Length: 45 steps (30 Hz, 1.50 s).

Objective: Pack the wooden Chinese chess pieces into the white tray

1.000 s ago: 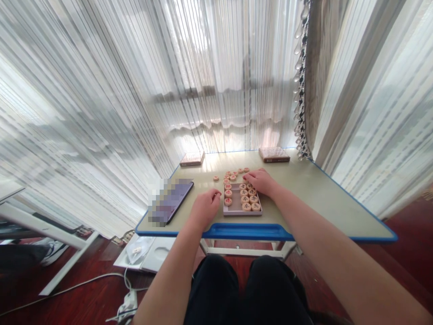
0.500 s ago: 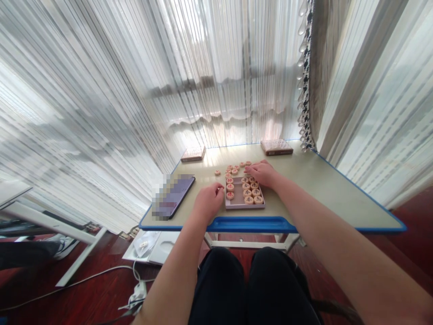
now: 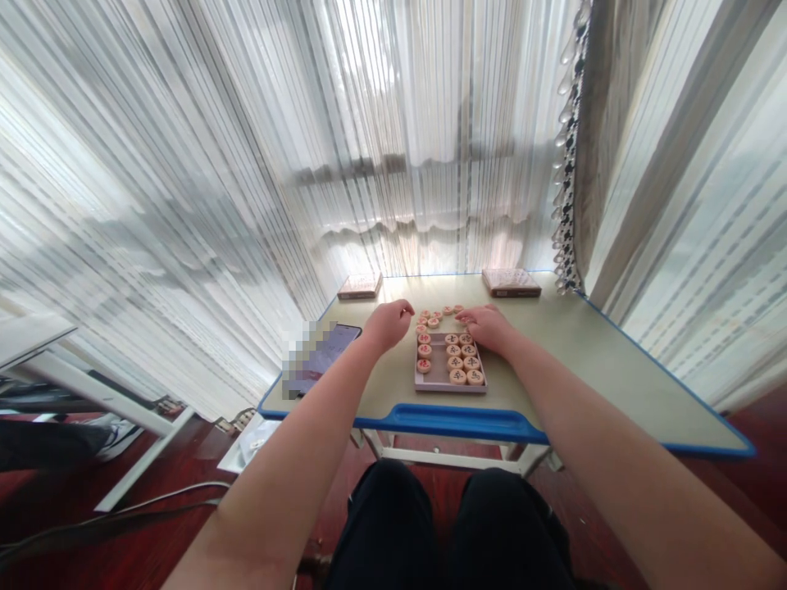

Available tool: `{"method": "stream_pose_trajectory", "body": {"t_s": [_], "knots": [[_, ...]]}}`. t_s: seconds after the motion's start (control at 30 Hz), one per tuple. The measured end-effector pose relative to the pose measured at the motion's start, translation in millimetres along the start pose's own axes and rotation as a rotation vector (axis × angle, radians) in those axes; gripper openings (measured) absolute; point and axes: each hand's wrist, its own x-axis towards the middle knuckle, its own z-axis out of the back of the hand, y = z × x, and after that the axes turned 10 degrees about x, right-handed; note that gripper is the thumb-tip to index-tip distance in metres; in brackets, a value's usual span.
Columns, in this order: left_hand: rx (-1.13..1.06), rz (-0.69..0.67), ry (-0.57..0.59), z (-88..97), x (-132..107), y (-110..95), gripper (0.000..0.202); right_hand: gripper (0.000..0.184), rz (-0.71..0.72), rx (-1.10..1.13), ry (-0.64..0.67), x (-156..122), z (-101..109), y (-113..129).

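At the far left of the counter point(image 3: 557, 369), your phone point(image 3: 329, 354) lies flat, its glossy dark face partly blurred out. It seems set well aside to stay clear of the pieces. Your left hand point(image 3: 387, 325) hovers just right of it, fingers point(image 3: 406, 308) curled closed; from this view you cannot tell whether a small piece sits inside the curl. Beyond that hand, a flat box point(image 3: 360, 286) lies against the sheer striped curtains point(image 3: 393, 164).

In the middle, loose xiangqi pieces point(image 3: 438, 316), round wooden discs marked with red and dark characters, lie flat in a rough arc on the smooth cream surface, just beyond a shallow lilac tray point(image 3: 449, 388). More discs sit inside the tray, in a column along its left wall and a block on its right, with a bare strip between them. Its low rim likely keeps them from sliding.

Your right hand point(image 3: 487, 326) rests at the tray's far right corner, fingers open and stretched out, gripping nothing visible. Further right lies a second flat box point(image 3: 511, 283), near the curtains' beaded trim point(image 3: 569, 164).
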Motion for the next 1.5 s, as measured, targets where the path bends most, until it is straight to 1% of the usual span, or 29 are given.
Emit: {"method": "stream_pose_trajectory", "body": {"t_s": [0.07, 0.13, 0.27, 0.37, 0.43, 0.5, 0.53, 0.6, 0.7, 0.8, 0.87, 0.93, 1.13, 1.23, 1.37, 1.5], "knots": [[0.016, -0.014, -0.08, -4.8, -1, 3, 0.03, 0.033, -0.008, 0.008, -0.015, 0, 1, -1], [0.023, -0.007, -0.132, -12.2, -6, 5, 0.029, 0.03, -0.013, 0.026, -0.029, 0, 3, -1], [-0.001, -0.039, -0.125, -23.3, -15, 7, 0.027, 0.03, -0.033, 0.085, -0.065, 0, 6, -1], [-0.023, -0.05, -0.127, -21.6, -17, 8, 0.027, 0.031, -0.06, 0.141, -0.118, -2, 10, 2], [-0.049, -0.044, -0.147, -17.0, -19, 9, 0.026, 0.026, -0.074, 0.257, -0.205, -5, 13, 7], [-0.073, -0.035, -0.186, -11.5, -22, 8, 0.026, 0.023, -0.08, 0.478, -0.293, -8, 17, 14], [-0.08, -0.035, -0.206, -8.9, -23, 7, 0.026, 0.022, -0.082, 0.614, -0.311, -10, 19, 18], [-0.086, -0.064, -0.236, -4.6, -28, 3, 0.027, 0.023, -0.09, 0.873, -0.271, -15, 22, 27], [-0.099, -0.173, -0.266, -0.7, -33, -2, 0.031, 0.025, -0.12, 1.138, -0.109, -22, 23, 39], [-0.1, -0.231, -0.296, 1.3, -36, -4, 0.037, 0.028, -0.135, 1.292, 0.065, -27, 21, 47], [-0.099, -0.245, -0.306, 2.5, -38, -5, 0.039, 0.03, -0.129, 1.344, 0.145, -29, 19, 51], [-0.104, -0.259, -0.303, 3.5, -39, -6, 0.039, 0.031, -0.117, 1.371, 0.196, -30, 18, 55], [-0.14, -0.293, -0.304, 4.3, -41, -15, 0.034, 0.033, -0.101, 1.455, 0.245, -31, 17, 64], [-0.173, -0.319, -0.357, 3.3, -41, -17, 0.031, 0.032, -0.087, 1.473, 0.247, -30, 17, 63], [-0.196, -0.359, -0.43, 1.3, -40, -17, 0.028, 0.029, -0.035, 1.438, 0.253, -29, 17, 58], [-0.193, -0.381, -0.421, -1.1, -38, -16, 0.029, 0.035, -0.017, 1.375, 0.22, -29, 17, 55]]}}
